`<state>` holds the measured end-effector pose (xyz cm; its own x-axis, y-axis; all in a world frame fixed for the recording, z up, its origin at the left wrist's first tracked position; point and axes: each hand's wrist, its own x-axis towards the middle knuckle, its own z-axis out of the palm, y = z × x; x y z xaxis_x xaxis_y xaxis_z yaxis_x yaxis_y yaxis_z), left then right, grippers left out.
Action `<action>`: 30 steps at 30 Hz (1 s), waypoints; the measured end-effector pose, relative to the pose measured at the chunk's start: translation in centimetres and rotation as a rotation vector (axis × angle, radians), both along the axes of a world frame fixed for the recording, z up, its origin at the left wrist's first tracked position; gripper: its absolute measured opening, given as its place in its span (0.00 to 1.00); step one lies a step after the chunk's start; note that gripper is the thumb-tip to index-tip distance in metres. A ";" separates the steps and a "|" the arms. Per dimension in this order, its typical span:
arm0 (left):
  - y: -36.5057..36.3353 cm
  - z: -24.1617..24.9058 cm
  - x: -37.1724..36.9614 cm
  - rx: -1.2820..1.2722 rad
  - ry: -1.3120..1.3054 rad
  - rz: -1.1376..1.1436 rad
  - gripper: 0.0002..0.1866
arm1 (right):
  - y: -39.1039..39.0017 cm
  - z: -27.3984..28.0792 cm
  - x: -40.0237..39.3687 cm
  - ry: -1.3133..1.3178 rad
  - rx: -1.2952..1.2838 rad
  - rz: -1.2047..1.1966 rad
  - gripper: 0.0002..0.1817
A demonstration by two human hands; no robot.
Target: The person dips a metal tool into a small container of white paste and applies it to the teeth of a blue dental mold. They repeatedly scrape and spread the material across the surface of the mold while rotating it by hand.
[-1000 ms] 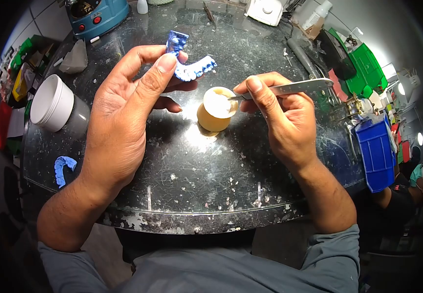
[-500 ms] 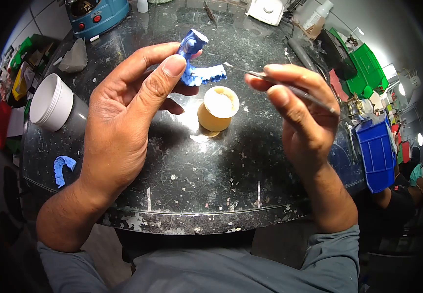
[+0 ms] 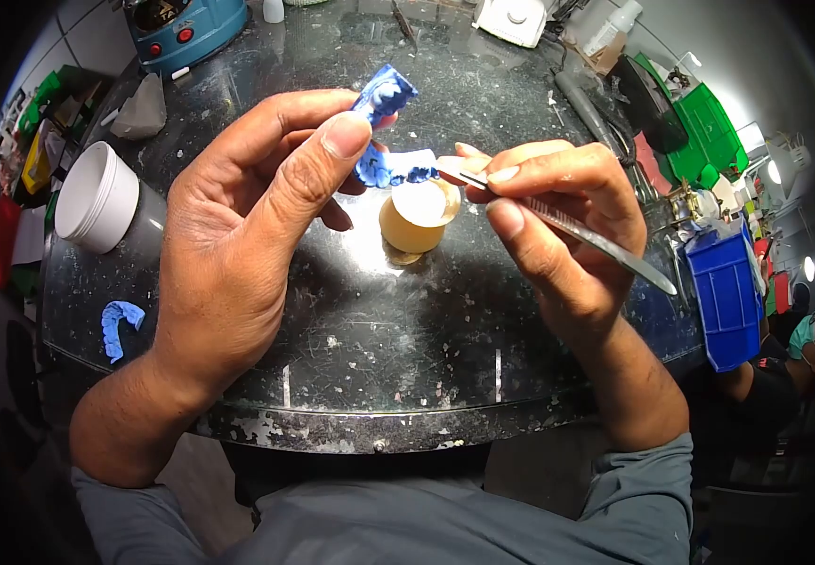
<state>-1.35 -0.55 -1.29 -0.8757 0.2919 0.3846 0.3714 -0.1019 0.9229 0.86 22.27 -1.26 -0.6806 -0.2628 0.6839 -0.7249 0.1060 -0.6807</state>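
Observation:
My left hand (image 3: 266, 188) pinches a blue dental impression (image 3: 386, 94) between thumb and fingers, holding it above the table. Its toothed lower arm points toward my right hand (image 3: 567, 217). That hand is closed around a slim metal dental instrument (image 3: 596, 240) with a ridged grip, whose tip is at the right end of the impression; whether it touches cannot be made out. Below both stands a small yellowish cup (image 3: 412, 231) with pale material inside. Another blue impression (image 3: 121, 325), curved like an arch, lies on the table left of my left wrist.
A white tub (image 3: 98, 198) stands at the left, near a greyish block (image 3: 141, 108). At the back left is a teal machine (image 3: 186, 33). A blue bin (image 3: 726, 297) and a green bin (image 3: 709, 132) are on the right. Another person (image 3: 803, 344) sits at far right.
The impression has tilted and shifted slightly right and down in my left hand. My right hand has moved left, bringing the instrument's tip to the impression and turning its handle.

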 end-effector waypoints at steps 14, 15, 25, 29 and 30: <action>0.2 -0.1 0.0 0.049 0.001 -0.042 0.17 | 0.0 -0.1 -0.3 0.071 0.060 0.018 0.09; 0.2 -0.1 0.0 0.054 0.003 -0.044 0.17 | 0.0 -0.1 -0.3 0.074 0.057 0.025 0.09; 0.2 -0.1 0.1 0.063 0.005 -0.072 0.17 | 0.1 -0.5 -0.4 0.037 -0.054 0.064 0.11; 0.2 -0.1 0.1 0.067 0.012 -0.074 0.17 | 0.1 -0.3 -0.4 0.062 0.049 0.050 0.09; 0.2 -0.1 0.2 0.065 0.018 -0.076 0.16 | 0.1 -0.2 -0.4 0.055 0.062 0.045 0.09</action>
